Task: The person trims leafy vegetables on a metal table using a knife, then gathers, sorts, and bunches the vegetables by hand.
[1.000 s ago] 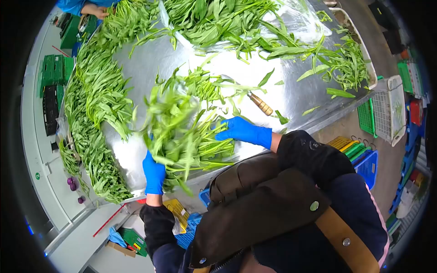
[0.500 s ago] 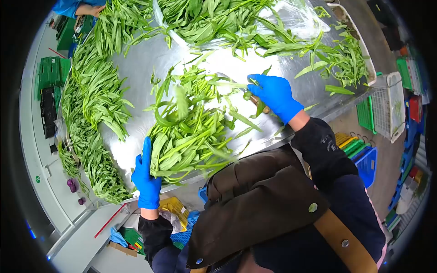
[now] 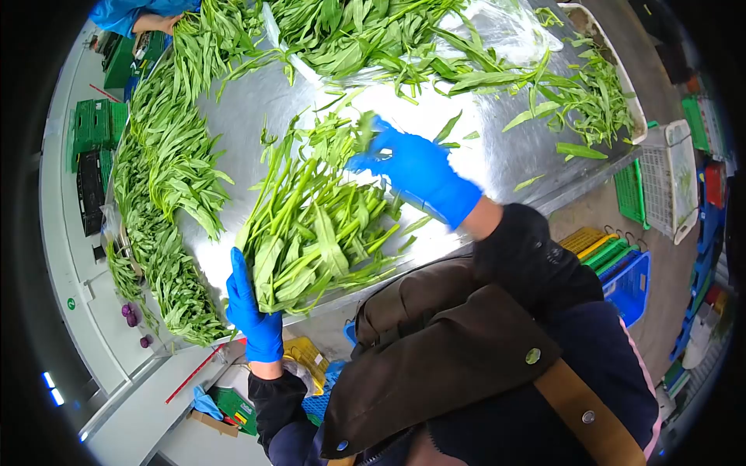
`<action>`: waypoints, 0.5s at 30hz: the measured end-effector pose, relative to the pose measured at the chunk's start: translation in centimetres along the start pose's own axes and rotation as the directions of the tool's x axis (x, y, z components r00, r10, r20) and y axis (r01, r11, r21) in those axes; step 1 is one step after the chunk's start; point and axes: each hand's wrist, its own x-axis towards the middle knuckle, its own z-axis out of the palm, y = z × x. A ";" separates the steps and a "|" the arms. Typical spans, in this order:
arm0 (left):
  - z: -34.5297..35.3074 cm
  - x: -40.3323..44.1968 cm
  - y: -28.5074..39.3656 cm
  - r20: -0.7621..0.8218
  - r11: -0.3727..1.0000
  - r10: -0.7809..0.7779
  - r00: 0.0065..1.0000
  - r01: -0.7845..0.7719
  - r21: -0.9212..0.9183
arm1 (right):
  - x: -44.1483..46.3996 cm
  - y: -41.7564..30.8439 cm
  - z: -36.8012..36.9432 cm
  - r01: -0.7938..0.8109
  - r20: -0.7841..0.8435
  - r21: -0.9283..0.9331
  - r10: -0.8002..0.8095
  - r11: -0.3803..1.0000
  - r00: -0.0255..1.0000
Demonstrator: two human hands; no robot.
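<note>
A loose bunch of water spinach (image 3: 318,233) lies on the shiny metal table, stems slanting up and leaves toward me. My left hand (image 3: 255,314), in a blue glove, rests against the bunch's lower left edge with a finger stretched along it; part of the hand is behind leaves. At the bunch's upper right is my right hand (image 3: 423,172), also blue-gloved and smeared by motion. Its fingers look apart, touching or close above short leafy pieces (image 3: 342,140). Under its palm the table is hidden.
A long row of greens (image 3: 167,179) lines the table's left side. More water spinach (image 3: 342,39) lies at the back beside clear plastic (image 3: 505,35). Another person's hand (image 3: 159,23) is at the upper left. Crates (image 3: 668,182) stand on the floor at right.
My right hand has moved left to the top of the bunch. The wooden-handled tool seen beneath it before is hidden now. My left hand has barely moved; the bunch's stems have shifted.
</note>
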 end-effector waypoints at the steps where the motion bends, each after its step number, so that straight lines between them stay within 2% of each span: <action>1: 0.3 0.4 0.2 -0.020 0.998 0.054 0.998 -0.053 0.036 | -0.6 -1.1 1.2 0.041 0.060 -0.076 -0.037 0.996 0.998; 3: 0.5 0.4 0.3 -0.040 0.996 0.092 0.995 -0.091 0.008 | -1.2 -1.7 3.2 0.204 0.199 -0.282 -0.150 0.938 0.968; 4: 0.4 0.3 0.2 -0.041 0.997 0.081 0.996 -0.080 0.019 | 0.2 0.8 3.1 0.059 0.297 -0.009 -0.054 0.998 0.953; 5: 0.3 0.0 0.0 -0.044 0.998 0.065 0.997 -0.063 0.027 | 1.8 3.8 2.2 0.150 0.143 -0.115 -0.133 0.982 0.981; 6: 0.3 -0.3 -0.2 -0.038 0.999 0.039 0.998 -0.040 -0.005 | 2.7 4.9 -0.1 -0.056 -0.026 -0.046 0.055 0.997 0.998; 7: 0.3 -0.6 -0.4 -0.050 0.999 0.018 0.999 -0.020 -0.038 | 3.9 5.8 -2.3 -0.234 -0.087 -0.008 0.233 0.972 0.969; 9: 0.5 -0.9 -0.6 -0.059 0.994 -0.042 0.997 0.036 -0.100 | 3.2 4.8 -3.2 -0.156 -0.122 -0.152 0.138 0.976 0.983; 11: 0.4 -0.2 0.4 -0.063 0.998 -0.019 0.998 0.015 -0.065 | 0.4 -0.8 -0.7 -0.250 0.220 0.148 0.215 0.957 0.952; 12: 0.7 0.5 0.7 -0.117 0.998 0.058 0.991 -0.062 -0.033 | -0.9 -0.2 1.5 0.079 0.169 -0.182 -0.048 0.980 0.984; 13: 0.9 0.9 0.8 -0.167 0.991 0.134 0.977 -0.135 0.001 | -1.1 -0.8 1.8 0.107 0.289 -0.233 -0.036 0.966 0.957; 15: 0.9 0.7 0.3 -0.178 0.989 0.145 0.973 -0.140 0.037 | 0.6 3.9 1.4 0.011 0.318 -0.019 -0.004 1.000 0.948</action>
